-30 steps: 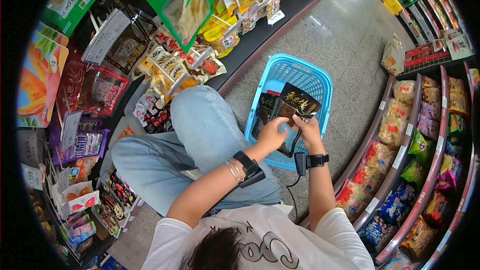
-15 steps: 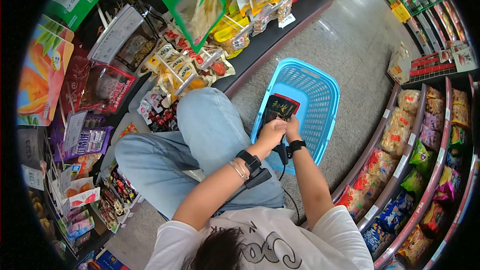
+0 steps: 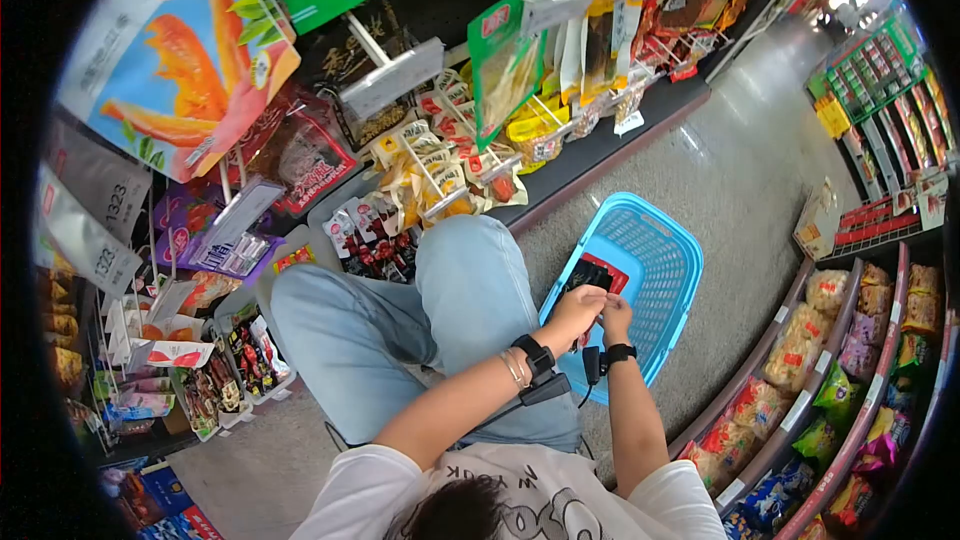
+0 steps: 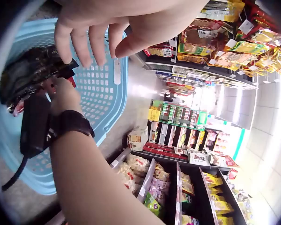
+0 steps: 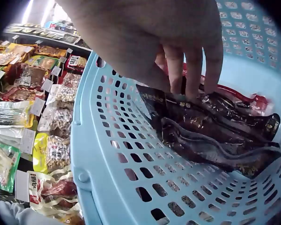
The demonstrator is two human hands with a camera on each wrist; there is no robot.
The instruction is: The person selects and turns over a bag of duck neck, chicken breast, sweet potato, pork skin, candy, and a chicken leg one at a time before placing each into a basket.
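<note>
Several dark snack packets [image 5: 201,129], one with red edging, lie together in a light blue basket [image 3: 665,325]. My right hand [image 5: 173,42] reaches down over them, its fairly straight fingers at the packets' upper edges. Its thumb lies close to the nearest packet's corner. In the head view, my left hand [image 3: 583,310] is beside the right one, above the same packets. The left wrist view shows the left hand's fingers [image 4: 86,44] hanging loosely over the basket, with nothing between them. A black strap and a small camera box [image 4: 35,124] sit on the right wrist.
Hanging snack bags [image 3: 510,70] and bins fill the shelf on the left, near my bent knees [image 3: 470,270]. Slanted racks of bagged snacks [image 3: 790,350] curve along the right side. Grey floor [image 3: 745,170] runs between the shelves past the basket.
The packet held up in both hands a second ago now lies low in the basket with the others. My hands have drawn close together. The head view has shifted, bringing more left shelf into sight.
</note>
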